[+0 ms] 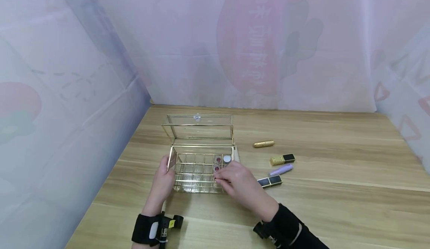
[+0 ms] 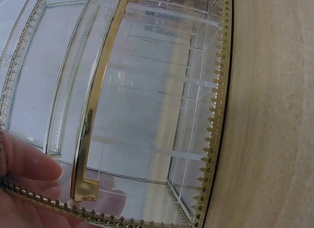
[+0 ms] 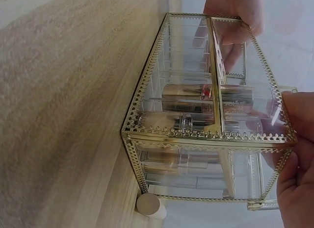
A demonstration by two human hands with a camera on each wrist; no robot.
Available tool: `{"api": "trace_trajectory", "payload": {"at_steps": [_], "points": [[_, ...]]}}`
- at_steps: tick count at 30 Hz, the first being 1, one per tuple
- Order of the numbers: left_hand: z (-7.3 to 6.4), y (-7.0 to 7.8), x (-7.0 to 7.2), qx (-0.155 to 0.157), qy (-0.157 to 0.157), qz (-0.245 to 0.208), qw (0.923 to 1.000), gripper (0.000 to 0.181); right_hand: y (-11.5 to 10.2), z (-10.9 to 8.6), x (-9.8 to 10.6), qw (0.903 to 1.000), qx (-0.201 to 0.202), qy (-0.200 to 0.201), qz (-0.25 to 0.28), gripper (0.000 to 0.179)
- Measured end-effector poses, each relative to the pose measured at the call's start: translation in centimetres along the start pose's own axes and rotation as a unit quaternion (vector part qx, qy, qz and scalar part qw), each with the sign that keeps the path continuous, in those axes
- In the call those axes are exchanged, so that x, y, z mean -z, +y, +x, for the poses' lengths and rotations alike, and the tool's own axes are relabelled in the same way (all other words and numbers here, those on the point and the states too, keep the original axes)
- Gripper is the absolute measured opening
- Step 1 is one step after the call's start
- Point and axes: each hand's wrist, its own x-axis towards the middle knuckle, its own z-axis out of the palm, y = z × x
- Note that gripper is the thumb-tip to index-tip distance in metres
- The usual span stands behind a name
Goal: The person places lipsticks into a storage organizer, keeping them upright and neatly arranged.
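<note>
A gold-edged glass box [image 1: 198, 187] with clear compartments stands on the table, its glass lid [image 1: 201, 131] raised at the back. My left hand [image 1: 162, 180] grips the box's left side. Over the front right corner, my right hand [image 1: 240, 183] pinches the upper end of a lipstick [image 3: 186, 122] standing low in a front compartment; its fingertips partly hide that end. Behind it, other lipstick tubes [image 1: 217, 159] fill the right-hand compartments, one with a white top [image 1: 227, 159]. The compartments [image 2: 142, 100] on the left hold nothing.
Right of the box lie a gold bullet-shaped tube [image 1: 263, 143], a gold-and-black lipstick [image 1: 282, 159], a purple tube [image 1: 281, 169] and a black lipstick [image 1: 270, 181] with gold trim. A white cylinder [image 3: 151, 206] stands against the box's right side. Printed cloth [image 1: 188, 73] hangs behind the table.
</note>
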Motion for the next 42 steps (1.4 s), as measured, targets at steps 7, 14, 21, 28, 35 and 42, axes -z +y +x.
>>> {"api": "trace_trajectory", "payload": {"at_steps": [7,14,21,28,35,42], "points": [[0.0,0.0,0.0,0.003,-0.002,0.004,1.0000,0.050,0.0,-0.1,-0.2,0.9994,0.011,-0.009,-0.032,0.016],[0.0,-0.1,0.0,0.002,-0.002,0.004,1.0000,0.050,-0.1,0.0,-0.4,0.9983,0.015,-0.013,-0.054,0.019],[0.1,-0.1,0.1,-0.001,-0.001,0.006,1.0000,0.050,-0.4,0.1,-0.4,0.9969,0.014,-0.021,-0.074,0.016],[0.0,-0.3,0.1,0.006,0.001,0.008,0.9999,0.050,-0.9,-0.2,-0.2,0.9956,-0.002,-0.051,-0.078,0.024],[-0.2,-0.3,0.1,0.005,0.002,0.006,1.0000,0.049,-1.3,-0.5,0.3,0.9948,-0.017,-0.069,-0.073,0.028],[0.0,-0.1,0.1,0.002,0.000,0.004,1.0000,0.049,-0.9,-0.8,1.6,0.9977,-0.022,-0.065,0.004,0.025]]}}
